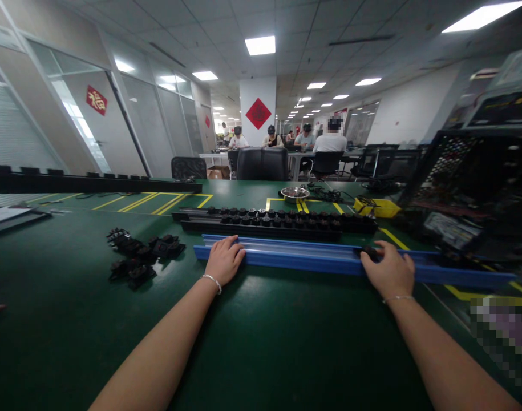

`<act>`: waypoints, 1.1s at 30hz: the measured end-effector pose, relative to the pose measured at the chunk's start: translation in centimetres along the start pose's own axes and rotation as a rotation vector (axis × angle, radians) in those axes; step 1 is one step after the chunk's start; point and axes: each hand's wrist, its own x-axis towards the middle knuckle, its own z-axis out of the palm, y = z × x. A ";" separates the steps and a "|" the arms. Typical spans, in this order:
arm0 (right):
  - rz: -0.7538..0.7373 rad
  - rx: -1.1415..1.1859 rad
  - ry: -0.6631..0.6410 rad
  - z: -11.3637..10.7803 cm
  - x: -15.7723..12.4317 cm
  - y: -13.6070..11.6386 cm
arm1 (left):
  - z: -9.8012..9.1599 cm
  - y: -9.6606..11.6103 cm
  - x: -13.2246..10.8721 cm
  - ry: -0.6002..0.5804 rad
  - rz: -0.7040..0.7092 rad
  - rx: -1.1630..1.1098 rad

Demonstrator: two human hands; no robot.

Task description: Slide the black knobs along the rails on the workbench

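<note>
A long blue channel rail [303, 261] lies crosswise on the green table. Near its left end, my left hand [225, 260] is closed over the rail, fingers across the top edge. Toward the right, my right hand [389, 270] pinches a small black block, possibly a socket module [368, 252], at the channel's opening; whether it is seated there I cannot tell. A loose pile of similar black modules [163, 248] lies left of my left hand. Just behind the blue rail are black rails [261, 229] bearing rows of black modules.
A metal bowl [295, 194], dark cables [329, 194] and a yellow tray [377, 208] stand farther back. On the left is another long black rail [93, 184]. A dark open-framed machine [470, 188] rises at right. Several people sit at a far table.
</note>
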 end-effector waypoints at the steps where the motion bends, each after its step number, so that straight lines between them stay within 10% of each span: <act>1: -0.006 0.002 -0.008 0.0 0.0 -0.1 | 0.0 0.0 0.0 -0.001 -0.001 0.002; 33: -0.122 0.066 -0.057 -0.4 -0.6 -2.3 | 0.0 -0.1 0.0 0.003 0.010 0.005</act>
